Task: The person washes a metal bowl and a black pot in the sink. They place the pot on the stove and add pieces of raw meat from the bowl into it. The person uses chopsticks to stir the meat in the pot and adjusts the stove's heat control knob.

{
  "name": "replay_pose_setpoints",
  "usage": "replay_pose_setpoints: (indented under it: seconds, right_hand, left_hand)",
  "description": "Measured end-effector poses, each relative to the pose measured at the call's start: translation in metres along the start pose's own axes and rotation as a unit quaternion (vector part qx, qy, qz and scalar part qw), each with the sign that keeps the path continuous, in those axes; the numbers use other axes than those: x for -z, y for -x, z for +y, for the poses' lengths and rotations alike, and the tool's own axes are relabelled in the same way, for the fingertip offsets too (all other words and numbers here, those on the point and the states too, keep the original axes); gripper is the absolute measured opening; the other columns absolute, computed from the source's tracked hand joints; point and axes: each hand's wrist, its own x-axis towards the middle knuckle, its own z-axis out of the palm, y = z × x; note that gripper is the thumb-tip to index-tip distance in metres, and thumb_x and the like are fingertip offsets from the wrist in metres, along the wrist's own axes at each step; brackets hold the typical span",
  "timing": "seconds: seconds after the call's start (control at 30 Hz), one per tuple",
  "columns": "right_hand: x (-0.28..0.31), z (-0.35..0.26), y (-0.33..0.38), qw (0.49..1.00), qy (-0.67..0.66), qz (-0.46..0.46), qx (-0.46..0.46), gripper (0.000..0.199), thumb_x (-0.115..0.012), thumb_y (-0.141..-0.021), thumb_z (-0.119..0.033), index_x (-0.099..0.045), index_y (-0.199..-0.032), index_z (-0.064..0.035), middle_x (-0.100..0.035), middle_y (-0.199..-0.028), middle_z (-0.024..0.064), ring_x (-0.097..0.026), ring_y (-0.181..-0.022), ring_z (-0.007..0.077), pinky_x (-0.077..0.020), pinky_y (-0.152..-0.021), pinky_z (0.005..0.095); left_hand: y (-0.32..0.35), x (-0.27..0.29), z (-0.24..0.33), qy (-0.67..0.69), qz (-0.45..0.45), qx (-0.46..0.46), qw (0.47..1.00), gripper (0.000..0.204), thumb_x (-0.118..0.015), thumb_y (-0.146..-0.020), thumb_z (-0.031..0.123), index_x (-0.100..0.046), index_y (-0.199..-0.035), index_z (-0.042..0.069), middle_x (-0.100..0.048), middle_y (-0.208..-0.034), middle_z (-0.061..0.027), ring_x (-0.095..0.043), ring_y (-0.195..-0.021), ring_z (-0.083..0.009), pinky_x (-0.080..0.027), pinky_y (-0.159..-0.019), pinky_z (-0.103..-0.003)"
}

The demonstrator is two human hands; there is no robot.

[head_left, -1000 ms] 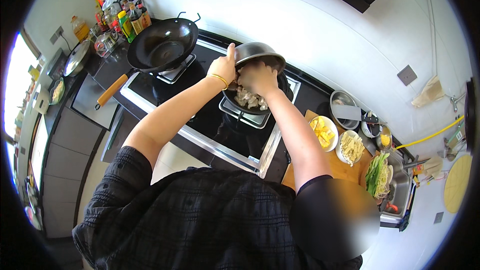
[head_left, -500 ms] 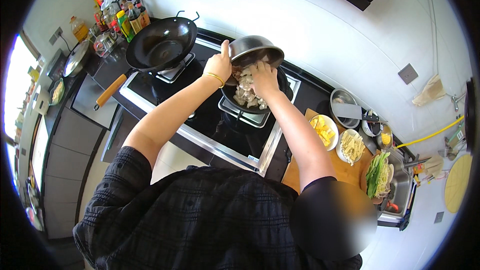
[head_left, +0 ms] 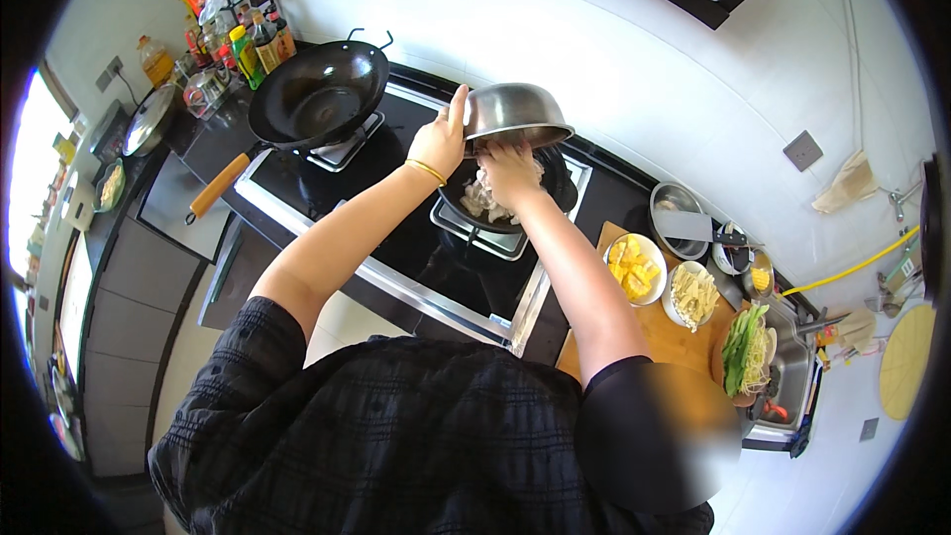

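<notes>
My left hand [head_left: 442,142] grips a steel mixing bowl [head_left: 519,109] by its side, thumb pointing up. The bowl is tipped far over, mouth down, above a dark pan [head_left: 557,178] on the right burner. Just below the bowl's rim is my right hand [head_left: 510,176], its fingers stretched out and reaching toward the bowl's mouth. Pale raw meat slices [head_left: 479,200] lie in the pan beside and under that hand. The inside of the bowl is hidden, and so are the fingertips in part.
A black wok [head_left: 322,99] with a wooden handle rests on the left burner. On the right, a cutting board [head_left: 634,335] carries bowls of yellow chunks [head_left: 634,269] and pale strips [head_left: 692,294]. A cleaver [head_left: 686,227] lies across a steel bowl. Green vegetables [head_left: 741,347] sit near the sink.
The bowl has been tipped further over and moved slightly right. My right hand has come lower and nearer, under the rim, and now covers more of the meat.
</notes>
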Motion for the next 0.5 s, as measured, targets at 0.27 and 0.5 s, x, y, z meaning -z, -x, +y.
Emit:
replay_pose_setpoints:
  seconds: [0.27, 0.5]
  right_hand:
    - [0.011, 0.013, 0.044, 0.988, -0.046, 0.138, -0.043, 0.032, -0.053, -0.070, -0.010, -0.053, -0.102, -0.0082, -0.044, -0.116, 0.0094, -0.034, -0.115, 0.0233, -0.0207, -0.095, 0.0492]
    - [0.028, 0.018, 0.078, 0.912, -0.205, 0.323, -0.145, 0.027, -0.047, -0.072, 0.003, -0.053, -0.098, -0.0029, -0.052, -0.104, 0.0147, -0.049, -0.097, 0.0303, -0.0390, -0.084, 0.0349]
  left_hand:
    - [-0.014, 0.020, 0.001, 0.055, 0.010, 0.041, 0.998, 0.069, -0.049, -0.067, 0.001, -0.013, -0.126, 0.003, -0.053, -0.090, -0.0256, -0.056, -0.066, -0.0360, -0.047, -0.058, -0.041]
    - [-0.008, 0.021, -0.012, 0.113, 0.087, 0.102, 0.984, 0.065, -0.049, -0.068, 0.003, -0.017, -0.124, 0.008, -0.055, -0.069, -0.0236, -0.054, -0.062, -0.0402, -0.045, -0.059, -0.046]
